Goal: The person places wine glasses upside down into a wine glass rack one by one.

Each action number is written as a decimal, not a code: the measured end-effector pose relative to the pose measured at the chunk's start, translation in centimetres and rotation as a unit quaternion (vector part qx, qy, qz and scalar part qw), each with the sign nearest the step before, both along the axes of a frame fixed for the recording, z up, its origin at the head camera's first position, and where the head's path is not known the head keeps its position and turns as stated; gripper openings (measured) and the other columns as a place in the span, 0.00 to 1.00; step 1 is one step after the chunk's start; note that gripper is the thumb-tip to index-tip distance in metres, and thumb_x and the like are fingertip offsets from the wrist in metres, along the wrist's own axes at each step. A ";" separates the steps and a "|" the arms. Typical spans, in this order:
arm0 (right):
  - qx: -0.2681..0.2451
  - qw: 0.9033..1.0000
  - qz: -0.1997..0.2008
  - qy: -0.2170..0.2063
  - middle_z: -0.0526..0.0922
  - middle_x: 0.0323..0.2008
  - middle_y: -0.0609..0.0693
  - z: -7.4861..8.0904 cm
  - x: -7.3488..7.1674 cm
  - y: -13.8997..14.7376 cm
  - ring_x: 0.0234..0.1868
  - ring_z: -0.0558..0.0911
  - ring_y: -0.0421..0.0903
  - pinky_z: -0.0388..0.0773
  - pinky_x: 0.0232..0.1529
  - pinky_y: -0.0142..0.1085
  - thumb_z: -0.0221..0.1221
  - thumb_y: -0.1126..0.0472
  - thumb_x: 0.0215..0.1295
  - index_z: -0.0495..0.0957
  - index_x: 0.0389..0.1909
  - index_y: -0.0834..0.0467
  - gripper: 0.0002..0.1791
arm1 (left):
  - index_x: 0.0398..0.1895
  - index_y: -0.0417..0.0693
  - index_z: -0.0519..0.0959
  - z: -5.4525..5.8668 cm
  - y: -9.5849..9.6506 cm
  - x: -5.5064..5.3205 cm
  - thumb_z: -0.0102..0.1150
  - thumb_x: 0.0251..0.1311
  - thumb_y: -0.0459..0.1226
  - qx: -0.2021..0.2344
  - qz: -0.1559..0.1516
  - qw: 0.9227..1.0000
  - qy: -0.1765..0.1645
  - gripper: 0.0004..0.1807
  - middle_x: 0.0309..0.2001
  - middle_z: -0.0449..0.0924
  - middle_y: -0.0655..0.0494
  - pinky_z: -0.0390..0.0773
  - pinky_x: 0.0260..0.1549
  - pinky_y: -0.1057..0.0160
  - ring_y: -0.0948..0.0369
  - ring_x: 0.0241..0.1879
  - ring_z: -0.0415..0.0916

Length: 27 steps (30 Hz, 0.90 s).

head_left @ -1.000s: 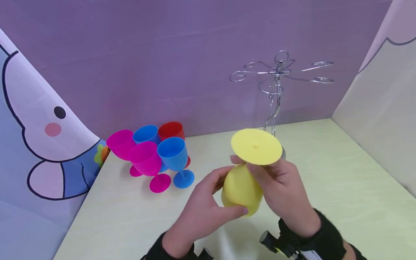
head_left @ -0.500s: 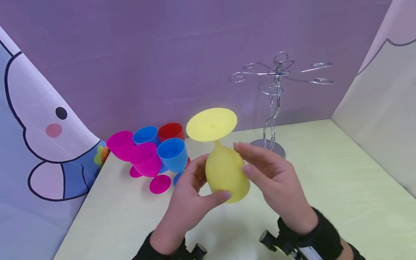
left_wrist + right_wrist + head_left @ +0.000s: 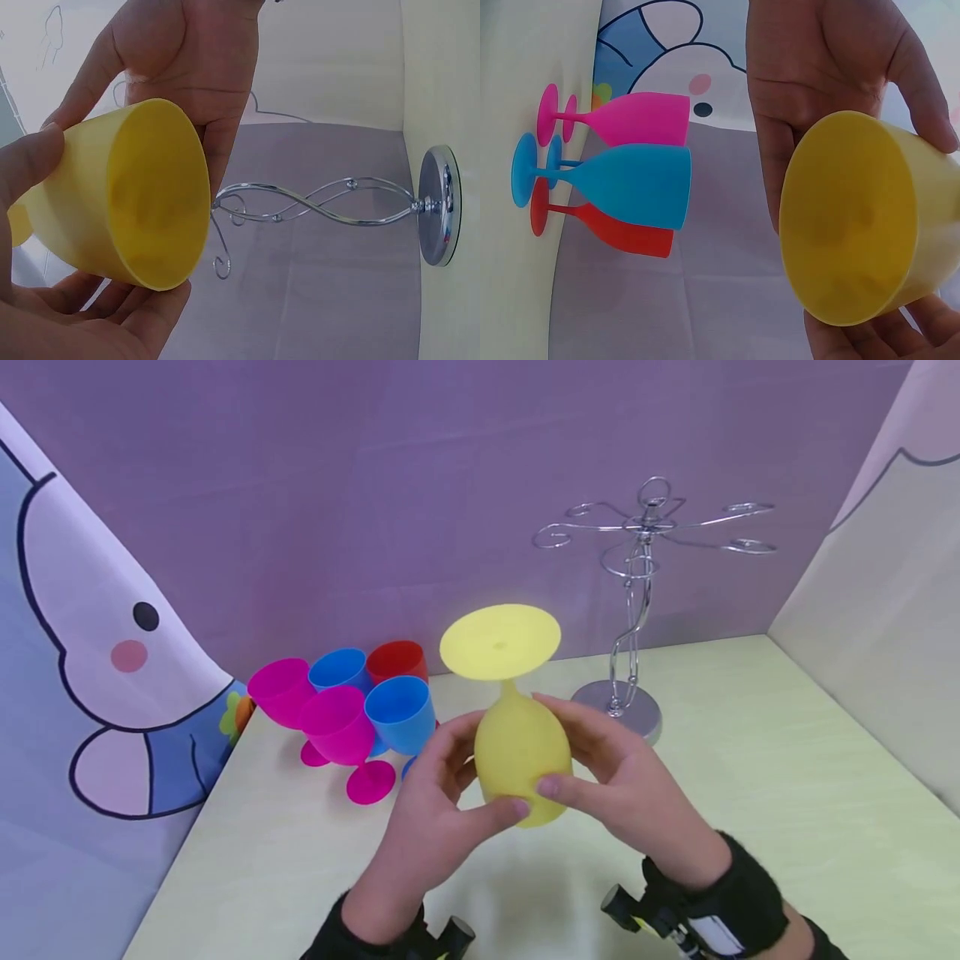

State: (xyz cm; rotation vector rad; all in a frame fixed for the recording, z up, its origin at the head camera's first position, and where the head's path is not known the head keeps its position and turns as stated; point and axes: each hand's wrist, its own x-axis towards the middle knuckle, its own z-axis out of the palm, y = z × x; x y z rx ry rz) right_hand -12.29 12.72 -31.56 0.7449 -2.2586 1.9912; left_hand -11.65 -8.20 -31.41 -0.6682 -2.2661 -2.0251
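A yellow plastic goblet (image 3: 519, 739) is held upside down above the table, its round foot uppermost. My left hand (image 3: 431, 827) grips the bowl from the left, thumb across the front and fingers behind. On the other side my right hand (image 3: 626, 789) holds the bowl too, its thumb on the front and its fingers round the far side. Both wrist views look into the open mouth of the goblet (image 3: 157, 195), which has nothing inside.
Several goblets stand upright at the back left: pink (image 3: 337, 727), blue (image 3: 399, 717) and red (image 3: 397, 660). A chrome wire rack (image 3: 637, 602) with curled arms and a round base rises behind my right hand. A purple backdrop (image 3: 450, 485) borders the pale table (image 3: 750, 760).
The goblet has shifted left and slightly up from in front of the rack. My right hand let go near the stem and now holds the bowl; the left hand kept its grip.
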 end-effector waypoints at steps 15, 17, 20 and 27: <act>0.023 1.000 -0.009 0.009 0.73 0.62 0.42 0.0 -0.7 0.0 0.63 0.72 0.42 0.67 0.65 0.46 0.69 0.60 0.58 0.67 0.69 0.45 0.37 | 0.66 0.60 0.68 0.0 -0.2 -0.6 0.73 0.52 0.38 -0.030 0.012 0.999 0.014 0.37 0.60 0.72 0.62 0.75 0.56 0.51 0.60 0.60 0.70; 0.029 1.000 -0.010 0.008 0.73 0.62 0.42 0.0 -0.7 0.1 0.63 0.72 0.42 0.67 0.66 0.47 0.68 0.60 0.59 0.67 0.68 0.44 0.36 | 0.66 0.59 0.67 0.0 -0.2 -0.5 0.73 0.52 0.40 -0.029 0.015 0.999 0.009 0.37 0.60 0.72 0.62 0.75 0.57 0.52 0.60 0.60 0.70; 0.037 0.999 -0.013 0.005 0.73 0.63 0.41 0.0 -0.7 0.3 0.63 0.72 0.41 0.67 0.65 0.50 0.68 0.59 0.59 0.67 0.68 0.42 0.36 | 0.65 0.59 0.65 -0.1 0.0 -0.4 0.73 0.51 0.42 -0.024 0.021 0.999 0.000 0.38 0.60 0.72 0.63 0.75 0.57 0.54 0.61 0.60 0.71; 0.049 0.998 -0.022 0.017 0.73 0.63 0.41 -0.9 -0.6 0.9 0.62 0.72 0.40 0.69 0.64 0.44 0.67 0.59 0.60 0.66 0.68 0.43 0.36 | 0.65 0.62 0.63 -0.8 0.4 -0.6 0.73 0.51 0.45 -0.038 0.012 0.999 -0.033 0.39 0.61 0.70 0.65 0.74 0.58 0.55 0.62 0.61 0.69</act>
